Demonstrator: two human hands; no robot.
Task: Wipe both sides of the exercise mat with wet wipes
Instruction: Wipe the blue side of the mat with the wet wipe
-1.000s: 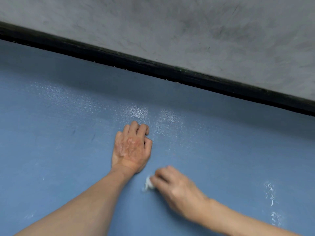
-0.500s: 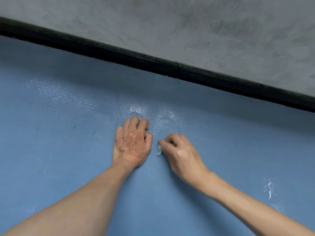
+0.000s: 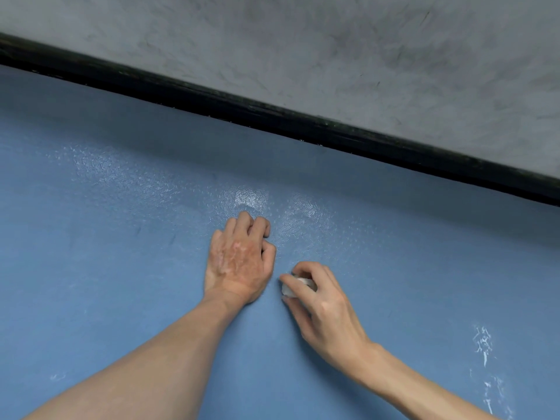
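Blue exercise mat (image 3: 121,268), left hand (image 3: 239,259) resting on it with fingers curled and empty, right hand (image 3: 321,304) pinching a wadded wet wipe (image 3: 295,287) against it

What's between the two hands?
Only bare blue mat, seen in the head view: a narrow strip separates the left hand from the right hand, which pinches the wet wipe.

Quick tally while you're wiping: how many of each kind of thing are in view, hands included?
exercise mat: 1, blue
wet wipe: 1, white, bunched up
hands: 2, left hand with fingers curled, resting on the exercise mat; right hand gripping the wet wipe
Total: 4
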